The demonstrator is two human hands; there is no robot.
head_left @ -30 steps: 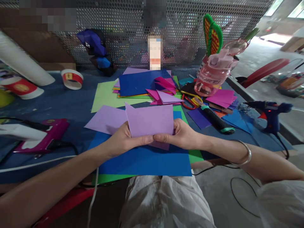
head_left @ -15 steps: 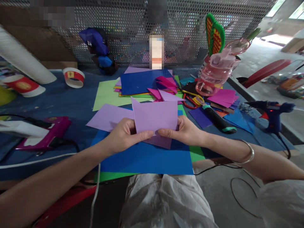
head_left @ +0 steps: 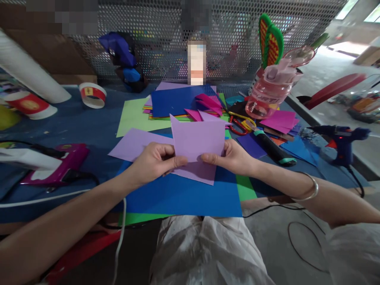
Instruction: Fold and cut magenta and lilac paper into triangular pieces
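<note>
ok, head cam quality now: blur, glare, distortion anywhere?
Head view: both hands, left hand and right hand, and the lilac folded paper are sharp; wide-angle bending curves the white tube and table edges; daylight blows out the top right corner; pixelated patches sit on the mesh panel.

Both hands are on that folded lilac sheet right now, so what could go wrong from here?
The left hand and right hand pinch only the lilac sheet's lower edge, so its layers could slip out of line. The blue glue gun shows a red light, perhaps hot, and its cord could snag the right forearm.
</note>
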